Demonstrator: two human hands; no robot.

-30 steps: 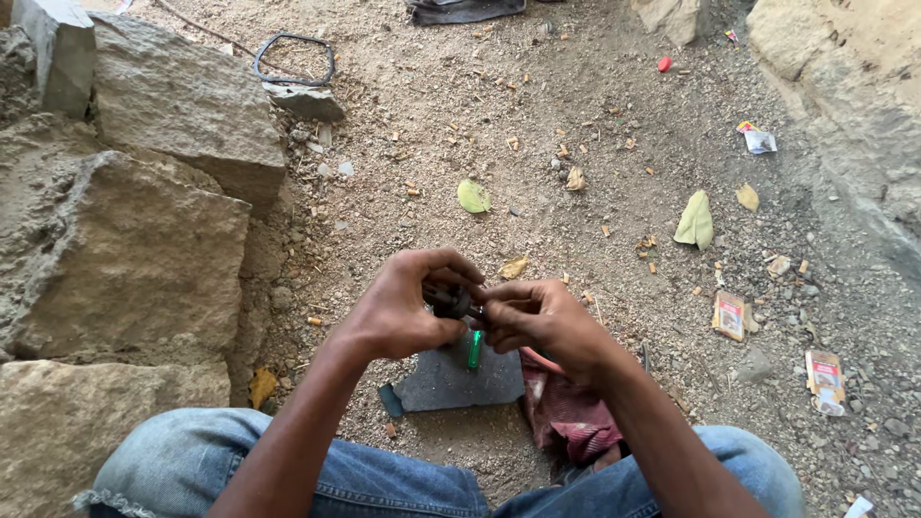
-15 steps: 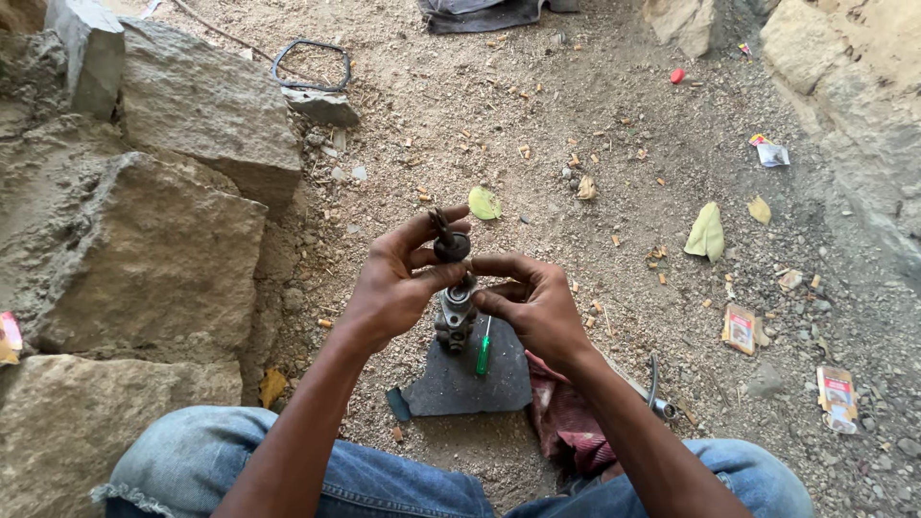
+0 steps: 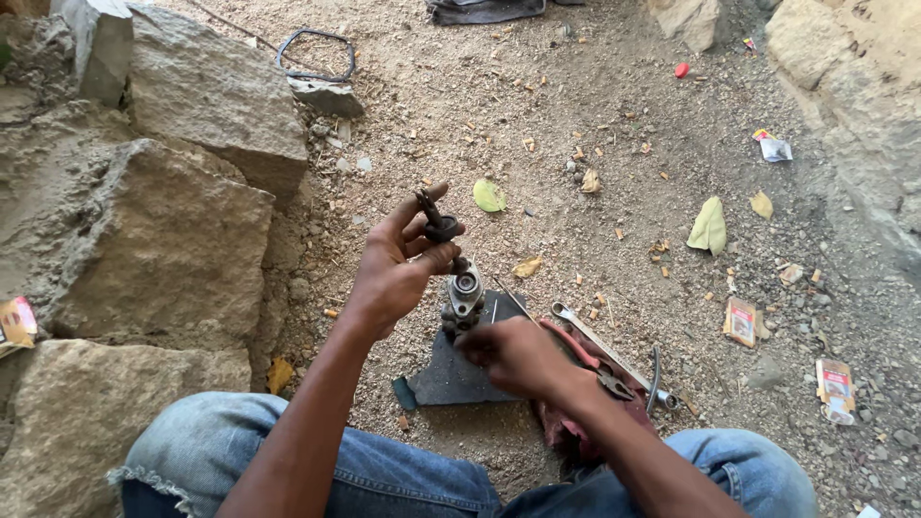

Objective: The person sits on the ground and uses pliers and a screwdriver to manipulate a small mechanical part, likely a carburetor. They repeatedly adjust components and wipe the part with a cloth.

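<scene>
Left hand (image 3: 398, 264) grips a small dark part (image 3: 436, 223) above the metal assembly (image 3: 464, 293). Right hand (image 3: 513, 353) rests loosely curled on the dark slab (image 3: 451, 376), apparently holding nothing.

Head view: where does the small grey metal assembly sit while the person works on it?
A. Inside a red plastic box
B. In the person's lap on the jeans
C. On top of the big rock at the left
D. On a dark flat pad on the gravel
D: the metal assembly stands upright on the dark flat pad lying on the gravel, with the right hand low beside it and the left hand raised holding a small dark part.
</scene>
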